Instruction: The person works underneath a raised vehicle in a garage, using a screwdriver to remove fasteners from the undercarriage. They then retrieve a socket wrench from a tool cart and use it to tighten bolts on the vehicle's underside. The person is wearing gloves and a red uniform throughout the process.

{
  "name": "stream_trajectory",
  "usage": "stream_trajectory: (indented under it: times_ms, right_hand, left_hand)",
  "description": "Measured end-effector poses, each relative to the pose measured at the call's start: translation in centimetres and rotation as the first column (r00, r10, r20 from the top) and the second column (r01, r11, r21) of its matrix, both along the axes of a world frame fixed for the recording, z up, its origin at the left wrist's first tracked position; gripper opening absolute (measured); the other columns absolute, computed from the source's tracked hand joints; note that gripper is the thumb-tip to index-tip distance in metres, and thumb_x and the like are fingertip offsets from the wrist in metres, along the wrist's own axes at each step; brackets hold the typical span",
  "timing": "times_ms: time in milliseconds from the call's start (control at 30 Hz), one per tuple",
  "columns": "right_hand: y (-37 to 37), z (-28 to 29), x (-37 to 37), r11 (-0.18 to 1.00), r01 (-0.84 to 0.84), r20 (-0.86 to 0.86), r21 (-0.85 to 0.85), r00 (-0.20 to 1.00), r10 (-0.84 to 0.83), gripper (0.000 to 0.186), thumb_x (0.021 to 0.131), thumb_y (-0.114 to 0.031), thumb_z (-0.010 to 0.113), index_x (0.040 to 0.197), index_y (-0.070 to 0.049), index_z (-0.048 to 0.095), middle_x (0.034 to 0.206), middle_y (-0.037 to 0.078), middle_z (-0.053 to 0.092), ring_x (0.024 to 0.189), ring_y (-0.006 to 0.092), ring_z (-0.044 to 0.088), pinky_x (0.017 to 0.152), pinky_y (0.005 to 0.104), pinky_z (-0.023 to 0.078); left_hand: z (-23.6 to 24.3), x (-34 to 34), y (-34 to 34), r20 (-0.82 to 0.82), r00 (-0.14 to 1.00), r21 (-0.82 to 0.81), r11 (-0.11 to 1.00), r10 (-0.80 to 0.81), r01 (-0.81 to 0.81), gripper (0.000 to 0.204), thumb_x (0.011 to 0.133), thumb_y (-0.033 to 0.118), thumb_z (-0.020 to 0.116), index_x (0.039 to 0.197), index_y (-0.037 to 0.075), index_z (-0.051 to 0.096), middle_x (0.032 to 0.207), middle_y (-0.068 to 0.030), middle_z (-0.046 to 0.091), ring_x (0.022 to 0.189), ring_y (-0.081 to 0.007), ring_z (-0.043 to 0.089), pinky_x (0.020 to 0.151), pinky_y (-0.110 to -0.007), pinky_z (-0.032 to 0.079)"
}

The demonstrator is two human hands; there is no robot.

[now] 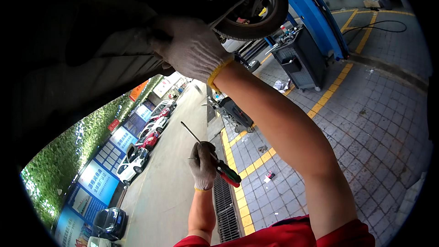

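Note:
My left hand [203, 164], in a white knit glove with dark fingertips, is closed around a screwdriver [190, 131]. Its long metal shaft points up and to the left. Below the fist stick out a dark green handle [228, 171] and a red handle [232, 182]; a second thin tip shows left of the fingers, so there seem to be two tools. Raised overhead, my right hand [192, 48] in a similar glove reaches to the dark underside of a lifted car [114, 55]. Its fingers look curled, but shadow hides what they grip.
A car wheel [256, 16] hangs at the top, near a blue lift post [315, 18]. A grey tool cart [299, 59] stands beside it, and a lower cart [235, 112] is nearer. A floor grate [226, 210] runs below. Parked cars [132, 162] line the left.

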State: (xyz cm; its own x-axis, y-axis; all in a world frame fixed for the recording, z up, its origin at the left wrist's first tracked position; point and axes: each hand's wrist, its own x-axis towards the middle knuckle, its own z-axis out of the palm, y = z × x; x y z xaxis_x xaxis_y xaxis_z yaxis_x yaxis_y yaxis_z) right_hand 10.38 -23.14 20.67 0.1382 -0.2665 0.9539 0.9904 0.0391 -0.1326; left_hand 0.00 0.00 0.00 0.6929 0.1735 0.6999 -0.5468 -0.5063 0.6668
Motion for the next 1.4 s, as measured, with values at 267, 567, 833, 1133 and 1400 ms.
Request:
stream_trajectory:
  times_ms: [267, 567, 833, 1133, 1400]
  right_hand:
    - [-2.8, -6.7, 0.9, 0.898, -0.387, -0.34, -0.209, 0.89, 0.304, 0.033, 0.106, -0.026, 0.059, 0.135, -0.012, 0.069, 0.119, 0.016, 0.074, 0.104, 0.0286, 0.073, 0.092, 0.0388, 0.058]
    - [-7.4, -31.7, -1.8, 0.867, -0.446, -0.822, -0.221, 0.564, 0.081, 0.061, 0.106, -0.041, 0.063, 0.156, -0.008, 0.049, 0.143, 0.015, 0.067, 0.124, 0.0227, 0.069, 0.107, 0.0372, 0.054]
    - [2.2, -48.8, -18.5, 0.919, -0.28, -0.939, 0.277, -0.284, 0.197, 0.05, 0.106, -0.053, 0.063, 0.109, -0.003, 0.06, 0.081, 0.005, 0.066, 0.071, 0.0148, 0.062, 0.068, 0.0339, 0.052]
    - [0.0, -56.6, -39.2, 0.71, 0.586, -0.657, 0.391, -0.362, 0.661, 0.036, 0.105, -0.042, 0.066, 0.097, -0.007, 0.061, 0.072, -0.001, 0.056, 0.06, 0.0103, 0.052, 0.054, 0.0302, 0.042]
    - [-10.6, -77.6, -63.1, 0.162, 0.91, -0.344, 0.382, -0.023, 0.939, 0.043, 0.103, -0.053, 0.066, 0.086, -0.014, 0.062, 0.068, 0.001, 0.057, 0.056, 0.0167, 0.053, 0.052, 0.0317, 0.045]
  left_hand:
    - [-1.2, 0.3, 0.4, -0.027, 0.998, -0.03, 0.998, -0.063, 0.062, 0.038, 0.113, 0.035, 0.052, 0.096, 0.003, 0.062, 0.068, -0.0024, 0.058, 0.053, -0.0087, 0.051, 0.048, -0.025, 0.038]
    - [-7.3, 5.4, -2.9, -0.265, 0.819, -0.182, 0.861, -0.508, 0.475, 0.044, 0.116, 0.041, 0.044, 0.096, 0.005, 0.059, 0.071, -0.0039, 0.056, 0.06, -0.0126, 0.051, 0.055, -0.029, 0.039]
    - [-25.3, 8.6, -8.9, -0.759, 0.224, -0.38, 0.696, -0.611, 0.61, 0.044, 0.113, 0.044, 0.051, 0.098, 0.005, 0.066, 0.062, 0.0048, 0.048, 0.053, -0.0041, 0.042, 0.048, -0.026, 0.03]
    - [-41.4, -9.3, -14.4, -0.31, -0.592, -0.842, 0.504, -0.744, -0.192, 0.03, 0.11, 0.036, 0.056, 0.11, 0.009, 0.066, 0.067, 0.0046, 0.039, 0.051, -0.0096, 0.035, 0.044, -0.027, 0.027]
    - [-48.1, -24.3, -24.2, 0.189, -0.54, -0.687, 0.283, -0.82, -0.669, 0.022, 0.101, 0.027, 0.052, 0.09, 0.008, 0.057, 0.07, 0.0003, 0.038, 0.054, -0.0146, 0.034, 0.047, -0.03, 0.031]
